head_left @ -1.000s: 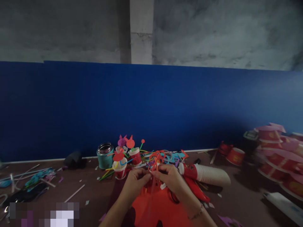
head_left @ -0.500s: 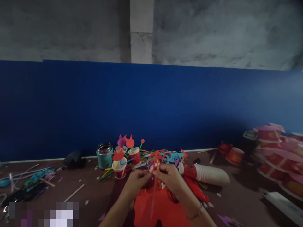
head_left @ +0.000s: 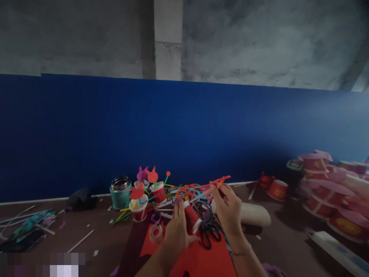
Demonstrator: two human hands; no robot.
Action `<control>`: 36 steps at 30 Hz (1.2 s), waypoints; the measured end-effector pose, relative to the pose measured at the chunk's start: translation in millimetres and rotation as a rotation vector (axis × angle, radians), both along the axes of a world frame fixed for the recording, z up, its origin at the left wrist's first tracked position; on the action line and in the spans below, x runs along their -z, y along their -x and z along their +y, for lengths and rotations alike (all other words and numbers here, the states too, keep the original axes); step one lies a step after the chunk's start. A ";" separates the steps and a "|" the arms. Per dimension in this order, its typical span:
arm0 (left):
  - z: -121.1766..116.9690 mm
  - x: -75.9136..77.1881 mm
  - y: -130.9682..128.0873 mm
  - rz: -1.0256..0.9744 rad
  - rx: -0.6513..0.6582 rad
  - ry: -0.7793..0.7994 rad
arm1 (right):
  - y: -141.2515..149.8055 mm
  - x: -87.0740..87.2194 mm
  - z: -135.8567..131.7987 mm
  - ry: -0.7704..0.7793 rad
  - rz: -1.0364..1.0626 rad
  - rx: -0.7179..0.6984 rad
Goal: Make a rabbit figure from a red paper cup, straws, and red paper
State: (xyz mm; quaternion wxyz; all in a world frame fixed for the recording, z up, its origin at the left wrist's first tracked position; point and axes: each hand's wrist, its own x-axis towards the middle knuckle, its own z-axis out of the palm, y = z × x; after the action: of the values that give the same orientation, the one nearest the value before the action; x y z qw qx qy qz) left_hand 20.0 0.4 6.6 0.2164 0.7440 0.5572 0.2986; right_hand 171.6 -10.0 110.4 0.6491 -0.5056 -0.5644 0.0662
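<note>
head view: our right hand (head_left: 230,204) pinches orange-red strips (head_left: 225,179); our left hand (head_left: 176,227) spreads beside a tilted cup (head_left: 192,217), grip unclear; scissors (head_left: 208,223) narrow the room between, stacked cups (head_left: 256,214) edge our right wrist.

No words or numbers could be read; the yellow marks on a red cup (head_left: 278,190) and on a red tub (head_left: 347,224) farther right were too blurred.
</note>
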 end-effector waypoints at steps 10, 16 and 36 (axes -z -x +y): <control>-12.9 12.6 39.7 0.346 0.247 -0.599 | 0.8 -5.3 -3.6 -0.064 -0.002 -0.054; -31.2 8.7 49.7 0.335 0.386 -0.498 | 9.1 5.4 4.2 0.141 -0.273 -0.321; -32.2 41.9 43.1 -0.336 0.047 -0.465 | 32.8 -4.9 -18.2 0.056 -0.269 -0.634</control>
State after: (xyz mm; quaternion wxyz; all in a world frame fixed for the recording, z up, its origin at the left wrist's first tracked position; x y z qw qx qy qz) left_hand -23.1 -31.8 -35.3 0.1361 0.7265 0.4125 0.5325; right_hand 138.8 -28.3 115.3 0.5019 -0.3270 -0.7719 0.2130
